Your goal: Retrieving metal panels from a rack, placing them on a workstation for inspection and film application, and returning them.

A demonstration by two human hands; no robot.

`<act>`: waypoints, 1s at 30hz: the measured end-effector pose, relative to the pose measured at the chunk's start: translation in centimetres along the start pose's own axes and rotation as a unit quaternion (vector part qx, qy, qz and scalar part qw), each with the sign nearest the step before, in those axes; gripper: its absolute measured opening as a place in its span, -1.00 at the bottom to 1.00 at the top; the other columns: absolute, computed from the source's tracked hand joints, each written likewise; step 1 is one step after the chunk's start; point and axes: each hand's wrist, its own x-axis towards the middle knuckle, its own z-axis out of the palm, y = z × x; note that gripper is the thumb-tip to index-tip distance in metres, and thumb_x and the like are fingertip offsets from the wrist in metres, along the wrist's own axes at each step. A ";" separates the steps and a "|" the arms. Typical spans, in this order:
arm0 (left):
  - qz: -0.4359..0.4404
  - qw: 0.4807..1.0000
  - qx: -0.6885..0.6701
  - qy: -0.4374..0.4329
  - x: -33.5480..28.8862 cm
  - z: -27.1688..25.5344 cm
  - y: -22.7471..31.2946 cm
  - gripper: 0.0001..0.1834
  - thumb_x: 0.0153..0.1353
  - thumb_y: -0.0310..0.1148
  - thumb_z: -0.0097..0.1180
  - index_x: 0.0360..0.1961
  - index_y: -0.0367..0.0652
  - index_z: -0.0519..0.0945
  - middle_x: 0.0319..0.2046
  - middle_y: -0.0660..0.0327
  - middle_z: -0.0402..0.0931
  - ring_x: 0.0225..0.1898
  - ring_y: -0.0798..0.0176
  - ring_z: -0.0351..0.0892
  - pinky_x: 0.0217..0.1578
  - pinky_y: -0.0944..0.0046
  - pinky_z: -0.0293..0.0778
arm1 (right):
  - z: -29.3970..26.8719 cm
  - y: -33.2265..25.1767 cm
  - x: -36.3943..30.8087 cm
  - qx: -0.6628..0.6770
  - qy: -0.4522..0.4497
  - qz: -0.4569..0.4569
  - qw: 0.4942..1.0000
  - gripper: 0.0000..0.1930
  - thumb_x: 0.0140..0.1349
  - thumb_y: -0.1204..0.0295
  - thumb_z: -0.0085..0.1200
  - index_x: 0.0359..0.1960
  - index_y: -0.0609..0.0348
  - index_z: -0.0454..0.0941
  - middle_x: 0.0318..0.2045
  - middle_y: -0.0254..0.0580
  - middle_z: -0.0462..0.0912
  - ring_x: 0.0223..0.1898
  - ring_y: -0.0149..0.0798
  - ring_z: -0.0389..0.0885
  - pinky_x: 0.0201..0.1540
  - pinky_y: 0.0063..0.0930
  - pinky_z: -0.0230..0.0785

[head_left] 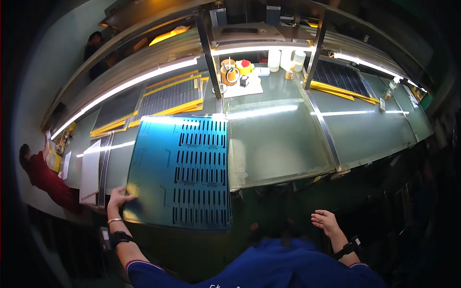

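Note:
A large shiny blue sheet [158, 168] with rows of dark slots and thin bent lines lies left of centre. Its near part reaches past the bench's front edge. My left hand [120, 197] pinches the sheet's left edge near the front corner, with the thumb side over the surface and the other fingers partly hidden. Apart from the bench, my right hand [325, 222] hovers at the front right, empty, its fingers loosely bent and a little apart.
Dark panels with yellow edge strips [170, 98] lie at the back left, and another dark panel [341, 77] at the back right. White boards [90, 170] stand left of the sheet. Bottles [274, 61] and an orange cup [228, 72] sit under the lit shelf. A person in red [45, 175] works far left.

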 end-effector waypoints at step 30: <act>0.267 0.797 0.542 0.019 -14.1 29.9 25.6 -0.26 0.11 -0.33 0.18 0.24 -0.39 0.13 0.19 -0.17 0.21 0.18 -0.11 0.29 0.03 0.01 0.39 | -23.0 13.6 3.3 0.135 0.267 0.009 0.954 -0.72 0.10 0.50 0.12 -0.12 0.23 0.51 -0.33 -0.18 0.62 -0.35 -0.36 0.61 -0.39 -0.52 0.48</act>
